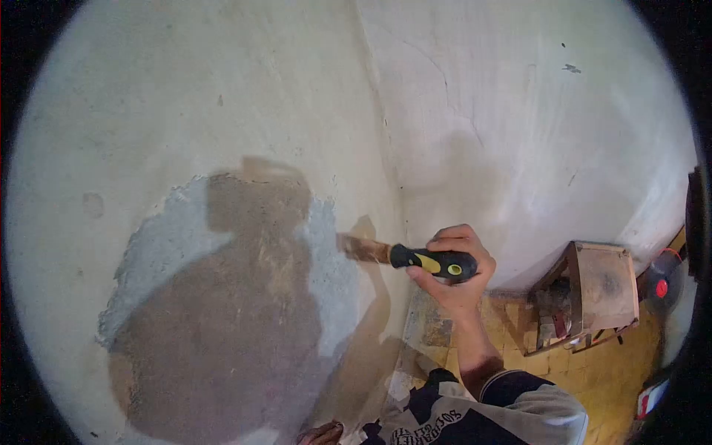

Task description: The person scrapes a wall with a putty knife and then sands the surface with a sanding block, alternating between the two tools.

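My right hand (460, 271) is closed around the black and yellow handle of a scraper (434, 263). Its flat, brownish blade (363, 248) points left, over the right edge of a rough grey patch (334, 274) in the pale wall. Whether the blade touches the wall is unclear. My left hand (322, 434) shows only in part at the bottom edge, low beside the wall; its fingers are dark and what they hold, if anything, is hidden. A shadow of head and arm covers much of the patch.
A second pale wall (534, 148) meets the first at a corner. A small wooden table (604, 285) stands on the yellow tiled floor (615, 371) at the right, with items inside its frame. Beyond it is a dark round object with a red centre (661, 288).
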`<state>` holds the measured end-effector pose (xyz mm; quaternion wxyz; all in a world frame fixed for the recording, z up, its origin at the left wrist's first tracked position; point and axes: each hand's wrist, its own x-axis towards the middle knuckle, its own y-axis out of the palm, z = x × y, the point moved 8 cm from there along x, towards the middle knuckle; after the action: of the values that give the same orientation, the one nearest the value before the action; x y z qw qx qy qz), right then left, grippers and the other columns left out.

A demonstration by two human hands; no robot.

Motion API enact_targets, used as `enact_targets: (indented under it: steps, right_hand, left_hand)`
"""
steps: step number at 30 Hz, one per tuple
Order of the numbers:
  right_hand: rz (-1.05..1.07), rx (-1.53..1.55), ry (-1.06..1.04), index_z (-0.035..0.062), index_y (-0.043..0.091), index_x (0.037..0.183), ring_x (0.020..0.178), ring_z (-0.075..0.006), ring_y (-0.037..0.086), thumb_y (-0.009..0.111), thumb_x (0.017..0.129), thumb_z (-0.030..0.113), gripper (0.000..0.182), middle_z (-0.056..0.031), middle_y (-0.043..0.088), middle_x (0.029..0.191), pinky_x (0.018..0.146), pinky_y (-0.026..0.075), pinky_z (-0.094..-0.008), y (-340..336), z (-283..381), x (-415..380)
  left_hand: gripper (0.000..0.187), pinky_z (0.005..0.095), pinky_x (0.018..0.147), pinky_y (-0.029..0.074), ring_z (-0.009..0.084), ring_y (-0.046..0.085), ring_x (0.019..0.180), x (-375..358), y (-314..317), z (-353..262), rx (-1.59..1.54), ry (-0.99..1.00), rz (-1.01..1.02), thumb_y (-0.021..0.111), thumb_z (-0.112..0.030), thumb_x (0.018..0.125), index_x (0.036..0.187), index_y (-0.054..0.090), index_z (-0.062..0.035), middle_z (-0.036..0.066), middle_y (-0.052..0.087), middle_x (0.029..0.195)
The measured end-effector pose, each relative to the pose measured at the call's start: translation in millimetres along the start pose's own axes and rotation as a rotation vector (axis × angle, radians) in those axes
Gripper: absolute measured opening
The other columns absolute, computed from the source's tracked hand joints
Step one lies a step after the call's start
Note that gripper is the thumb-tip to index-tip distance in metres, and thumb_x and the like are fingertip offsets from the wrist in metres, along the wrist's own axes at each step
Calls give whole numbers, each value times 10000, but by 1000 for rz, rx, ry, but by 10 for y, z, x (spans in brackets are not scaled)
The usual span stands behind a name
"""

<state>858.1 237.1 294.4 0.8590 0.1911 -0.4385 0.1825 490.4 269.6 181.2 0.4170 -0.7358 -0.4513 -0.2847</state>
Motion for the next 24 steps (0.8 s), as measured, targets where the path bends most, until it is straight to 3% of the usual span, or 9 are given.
enact_targets:
  steps: [3, 6, 9, 12, 16, 19, 21, 22, 24]
  right_hand:
    - [51, 405, -108, 17, 619, 725, 712, -159, 609, 865, 684, 77, 257, -101, 623, 822, 604, 481, -301, 64, -246, 44]
    - [164, 708, 61, 41, 579, 691, 677, -137, 596, 850, 707, 88, 276, -87, 593, 720, 590, 468, -295, 375, -455, 16]
    - [465, 773, -236, 56, 583, 718, 655, -149, 582, 743, 825, 99, 198, -70, 556, 666, 569, 461, -318, 517, -132, 95]
    - [737, 563, -401, 71, 573, 707, 645, -170, 597, 704, 807, 179, 196, -43, 551, 654, 550, 470, -351, 585, 115, 83]
    - [698, 572, -486, 124, 633, 711, 638, -220, 617, 716, 704, 338, 230, -56, 606, 708, 553, 489, -356, 1047, -89, 171]
    - [1402, 100, -580, 136, 667, 736, 626, -234, 614, 686, 670, 395, 268, -79, 619, 712, 553, 489, -379, 1372, -56, -235]
    - [1723, -103, -648, 121, 673, 766, 634, -235, 622, 669, 678, 384, 277, -95, 622, 709, 564, 495, -399, 1272, -151, -425]
    - [1731, -11, -668, 108, 670, 783, 649, -235, 634, 668, 689, 365, 274, -103, 625, 710, 576, 503, -410, 1090, -132, -484]
    - [1411, 357, -693, 104, 638, 795, 653, -243, 624, 669, 740, 355, 259, -97, 615, 729, 569, 489, -418, 970, -12, -275]
  left_hand:
    - [182, 420, 681, 583, 338, 710, 791, 44, 125, 11, 49, -11, -8, 546, -208, 966, 966, 556, -26, 190, 705, 883]
    - [180, 417, 674, 582, 336, 710, 785, 90, 258, 14, 105, -26, -22, 545, -208, 966, 960, 553, -28, 188, 705, 878]
    - [178, 413, 667, 580, 333, 710, 778, 109, 386, 18, 159, -48, -32, 544, -208, 966, 954, 551, -30, 187, 705, 872]
    - [176, 410, 660, 579, 331, 709, 772, 154, 518, 22, 217, -62, -48, 543, -207, 966, 948, 548, -32, 186, 705, 866]
    - [174, 405, 651, 578, 328, 709, 763, 221, 667, -2, 295, -88, -69, 542, -207, 966, 941, 544, -35, 184, 705, 859]
    - [173, 402, 644, 576, 326, 709, 756, 275, 748, -10, 358, -101, -88, 541, -207, 967, 935, 541, -37, 183, 705, 853]
    - [172, 399, 639, 576, 324, 708, 752, 295, 817, -14, 407, -102, -94, 541, -207, 967, 931, 539, -38, 182, 705, 850]
    - [172, 398, 637, 575, 324, 708, 750, 335, 832, -26, 435, -108, -98, 540, -207, 967, 929, 538, -39, 182, 705, 848]
    - [171, 396, 632, 575, 322, 708, 745, 314, 910, -55, 502, -122, -105, 540, -206, 967, 925, 536, -40, 181, 705, 844]
